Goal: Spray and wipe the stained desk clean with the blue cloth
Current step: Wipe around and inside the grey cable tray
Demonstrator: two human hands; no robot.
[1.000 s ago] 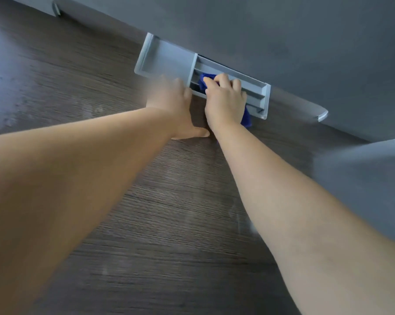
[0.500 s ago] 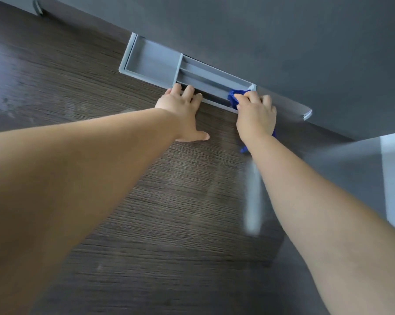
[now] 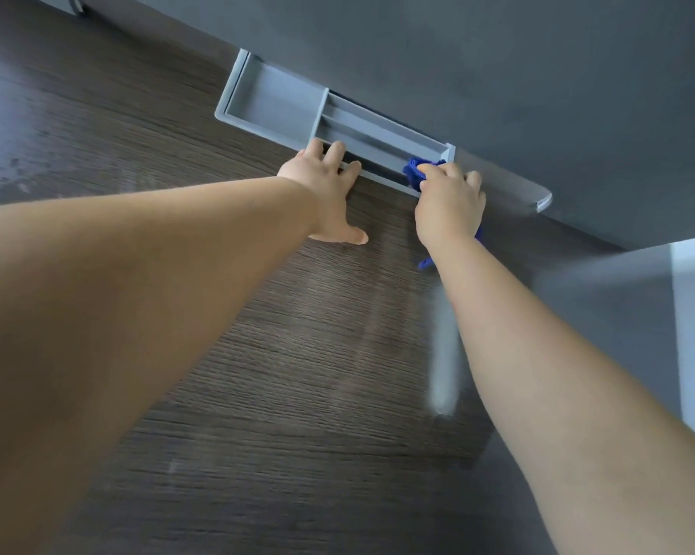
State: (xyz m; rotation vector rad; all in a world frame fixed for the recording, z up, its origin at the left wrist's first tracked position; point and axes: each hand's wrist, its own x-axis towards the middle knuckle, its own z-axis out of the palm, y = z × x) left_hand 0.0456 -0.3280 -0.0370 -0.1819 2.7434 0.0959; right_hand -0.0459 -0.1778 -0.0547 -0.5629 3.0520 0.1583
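Observation:
The dark wood-grain desk (image 3: 258, 394) fills the view, with pale smears on its left part and a wet streak near the middle. A grey recessed tray (image 3: 274, 100) with slim compartments sits at the desk's back edge. My right hand (image 3: 450, 206) holds the blue cloth (image 3: 416, 170) bunched at the tray's right end, pressed into the front compartment. A corner of the cloth hangs out below my wrist. My left hand (image 3: 330, 194) lies flat on the desk, fingers resting on the tray's front rim. No spray bottle is in view.
A dark grey panel (image 3: 498, 66) rises right behind the tray. A grey bracket end (image 3: 542, 200) sticks out at the panel's foot, right of the tray. A pale surface (image 3: 694, 334) shows at the far right beyond the desk.
My right hand has slid the cloth from the tray's middle to its right end. My left hand stays braced on the tray's front rim. The view has shifted.

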